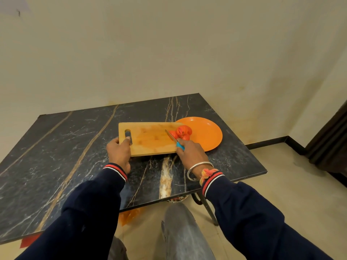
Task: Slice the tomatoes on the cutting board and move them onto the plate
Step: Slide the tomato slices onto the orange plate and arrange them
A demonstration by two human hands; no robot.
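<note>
the tomato slices (182, 132) sit heaped at the right end of the cutting board (150, 137), right where the board's edge overlaps the rim of the orange plate (206, 134). the right hand (191, 151) has its fingers wrapped shut around the blue handle of a knife (173, 138), the blade lying flat against the left side of the heap, so this looks like the push that slides the slices across. the left hand (118, 152) is clamped on the board's left end by the handle slot, fingers curled over the edge, steadying or tipping it; i can't tell whether the board is lifted.

the risk i see is the heap breaking up. wet slices tend to stick to wood and to the blade, so a quick shove could send some rolling past the plate's near rim onto the dark bench (56, 156). the plate is light and loose too, and a hard push against its rim might skate it toward the right-hand edge of the bench.
</note>
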